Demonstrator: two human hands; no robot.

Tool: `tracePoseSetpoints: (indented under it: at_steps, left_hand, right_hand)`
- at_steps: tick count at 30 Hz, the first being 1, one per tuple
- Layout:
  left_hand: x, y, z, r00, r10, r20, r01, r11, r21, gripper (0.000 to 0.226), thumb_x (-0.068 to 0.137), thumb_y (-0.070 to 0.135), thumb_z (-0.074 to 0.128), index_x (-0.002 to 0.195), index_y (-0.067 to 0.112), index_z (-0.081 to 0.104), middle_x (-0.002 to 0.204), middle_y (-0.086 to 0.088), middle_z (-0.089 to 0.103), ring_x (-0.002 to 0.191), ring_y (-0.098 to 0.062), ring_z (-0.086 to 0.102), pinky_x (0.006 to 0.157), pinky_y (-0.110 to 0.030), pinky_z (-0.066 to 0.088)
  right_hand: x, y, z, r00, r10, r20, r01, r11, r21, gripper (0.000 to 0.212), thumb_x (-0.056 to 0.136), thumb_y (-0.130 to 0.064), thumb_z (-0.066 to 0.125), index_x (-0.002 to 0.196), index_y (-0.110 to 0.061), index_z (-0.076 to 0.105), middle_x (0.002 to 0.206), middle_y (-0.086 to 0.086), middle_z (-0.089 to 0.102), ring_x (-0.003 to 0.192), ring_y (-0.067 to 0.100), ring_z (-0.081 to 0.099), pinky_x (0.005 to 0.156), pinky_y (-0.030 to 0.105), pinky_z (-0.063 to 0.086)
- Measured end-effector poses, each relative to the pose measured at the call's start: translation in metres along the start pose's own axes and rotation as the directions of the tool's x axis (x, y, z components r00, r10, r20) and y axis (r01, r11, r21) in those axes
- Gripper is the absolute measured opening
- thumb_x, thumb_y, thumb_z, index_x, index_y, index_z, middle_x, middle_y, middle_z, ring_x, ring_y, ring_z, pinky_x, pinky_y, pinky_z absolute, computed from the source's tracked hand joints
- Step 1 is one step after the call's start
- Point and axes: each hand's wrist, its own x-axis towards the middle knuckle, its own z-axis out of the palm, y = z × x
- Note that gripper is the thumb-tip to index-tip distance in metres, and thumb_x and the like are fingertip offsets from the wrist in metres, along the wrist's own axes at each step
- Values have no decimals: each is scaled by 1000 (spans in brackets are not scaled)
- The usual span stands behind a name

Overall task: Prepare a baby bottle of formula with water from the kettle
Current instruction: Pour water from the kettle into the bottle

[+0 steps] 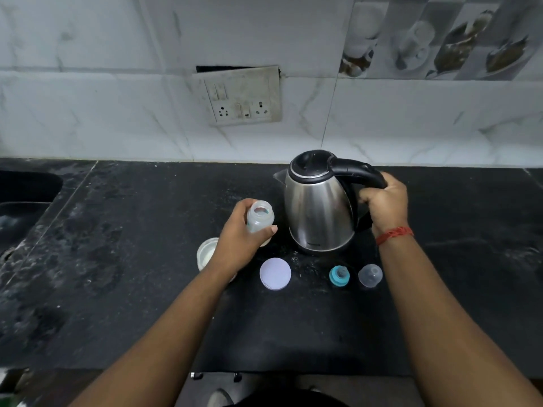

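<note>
A steel kettle [317,207] with a black lid and handle stands on the black counter [132,259]. My right hand [385,204] grips its handle. My left hand [238,242] holds an open clear baby bottle [260,220] just left of the kettle, its mouth tilted slightly toward the spout. A teal teat ring [340,276] and a clear bottle cap [370,276] lie in front of the kettle. An open white formula tub [207,252] sits partly hidden behind my left wrist, its lilac lid [275,273] beside it.
A sink [26,195] is sunk into the counter at the far left. A switch and socket plate [241,98] hangs on the tiled wall behind. The counter's front edge runs near the bottom of the view.
</note>
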Motion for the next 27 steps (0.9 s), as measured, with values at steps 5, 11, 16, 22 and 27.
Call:
tracePoseSetpoints:
  at_steps: [5, 11, 16, 22, 27]
  left_hand:
    - [-6, -7, 3, 1000, -9, 8, 9, 1000, 29, 52, 78, 23, 86, 120, 28, 56, 115, 9, 68, 109, -14, 65, 100, -43, 53]
    - [-9, -6, 6, 1000, -9, 8, 9, 999, 33, 52, 81, 16, 86, 122, 27, 56, 116, 12, 67, 111, -11, 64, 101, -44, 53]
    - [-9, 0, 7, 1000, -6, 1, 6, 1000, 15, 52, 81, 14, 86, 122, 25, 57, 116, 11, 67, 110, -8, 63, 100, -35, 53]
    - [-11, 8, 11, 1000, 15, -3, -15, 999, -28, 49, 81, 14, 86, 119, 28, 58, 115, 14, 67, 107, -3, 64, 95, -26, 51]
    - [-15, 8, 15, 999, 13, 32, -11, 999, -49, 49, 81, 13, 86, 117, 30, 59, 114, 12, 68, 107, -3, 65, 90, -20, 52]
  right_hand:
    - [15, 25, 9, 997, 69, 18, -69, 997, 39, 44, 58, 17, 52, 75, -19, 70, 63, -2, 57, 55, 11, 54, 49, 21, 42]
    - [27, 45, 19, 991, 87, 99, -92, 994, 55, 44, 58, 19, 50, 76, -17, 69, 63, -1, 56, 55, 10, 52, 51, 21, 42]
    - [32, 59, 17, 984, 138, 113, -144, 988, 48, 48, 64, 20, 51, 79, -21, 71, 65, -1, 58, 61, 11, 56, 56, 23, 48]
    - [39, 72, 5, 978, 181, 104, -188, 980, 64, 49, 64, 20, 53, 85, -20, 71, 73, 2, 63, 70, 16, 59, 63, 27, 50]
    - [41, 78, -4, 969, 196, 152, -207, 977, 58, 47, 68, 21, 59, 91, -18, 70, 83, 5, 69, 82, 20, 65, 76, 33, 54]
